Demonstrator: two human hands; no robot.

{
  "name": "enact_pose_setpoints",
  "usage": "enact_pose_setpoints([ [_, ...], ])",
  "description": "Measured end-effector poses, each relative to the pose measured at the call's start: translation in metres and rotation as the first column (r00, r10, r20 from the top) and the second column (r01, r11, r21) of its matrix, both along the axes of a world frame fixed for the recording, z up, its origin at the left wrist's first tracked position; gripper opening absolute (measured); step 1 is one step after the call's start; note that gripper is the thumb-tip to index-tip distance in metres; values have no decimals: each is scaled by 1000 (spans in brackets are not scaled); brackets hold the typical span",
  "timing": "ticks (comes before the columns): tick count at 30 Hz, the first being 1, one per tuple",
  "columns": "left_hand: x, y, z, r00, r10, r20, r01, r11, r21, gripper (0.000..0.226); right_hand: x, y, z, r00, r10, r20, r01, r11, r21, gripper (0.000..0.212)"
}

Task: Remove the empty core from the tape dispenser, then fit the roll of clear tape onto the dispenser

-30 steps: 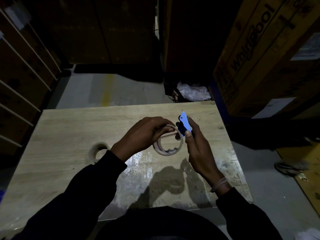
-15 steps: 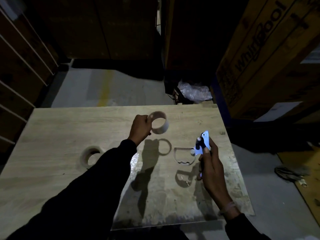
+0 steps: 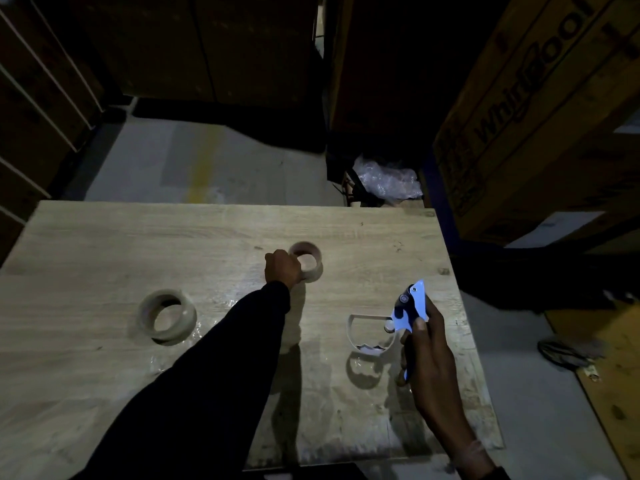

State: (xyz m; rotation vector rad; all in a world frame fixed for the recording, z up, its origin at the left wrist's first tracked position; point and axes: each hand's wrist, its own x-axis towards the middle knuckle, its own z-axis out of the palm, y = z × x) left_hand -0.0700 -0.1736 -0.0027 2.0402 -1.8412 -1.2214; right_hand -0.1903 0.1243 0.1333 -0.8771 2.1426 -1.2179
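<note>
Hands (image 3: 282, 269) (image 3: 431, 368) clutching tape roll (image 3: 308, 260) and blue dispenser (image 3: 410, 306) beside Whirlpool carton (image 3: 540, 109)

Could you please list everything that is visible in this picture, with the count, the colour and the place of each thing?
Brown tape roll on its side: 1, tan, far middle of the table, gripped by the left hand.
Larger pale tape roll: 1, beige, left part of the table, lying apart.
Blue handheld tape dispenser: 1, light blue and black, held above the right table edge.
Curved strip of tape: 1, whitish, hanging from the dispenser.
Light wooden table: 1, pale oak, centre.
Large printed cardboard box: 1, brown, upper right.
Crumpled clear plastic: 1, behind the table.
Grey floor: beyond the table.
Left hand: 1, black sleeve.
Right hand: 1, grips the dispenser.
</note>
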Motion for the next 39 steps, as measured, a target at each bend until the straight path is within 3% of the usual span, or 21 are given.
enact_pose_setpoints([
  [9, 21, 10, 11, 977, -62, -202, 58, 998, -23, 55, 16, -15, 9, 1000, 14, -13, -15, 998, -61, 47],
  [16, 92, 44, 43, 938, -281, -205, 220, 936, -276, 47, 60, -53, 15, 998, 46, 32, -43, 996, -72, 54],
  [24, 226, 45, 56, 953, -302, -38, 256, 863, -435, 34, 145, -102, 14, 989, 139, 40, -134, 985, -111, 50],
  [29, 298, 15, 45, 947, -249, 201, 316, 833, -454, 41, 195, -121, 9, 981, 190, 27, -187, 978, -90, 44],
  [35, 320, -9, 29, 861, -332, 386, 439, 868, -231, 42, 225, -125, 9, 987, 160, -3, -160, 982, -102, 44],
  [39, 319, -9, 15, 889, -311, 337, 379, 912, -159, 27, 235, -118, 11, 993, 119, -18, -120, 990, -80, 48],
])
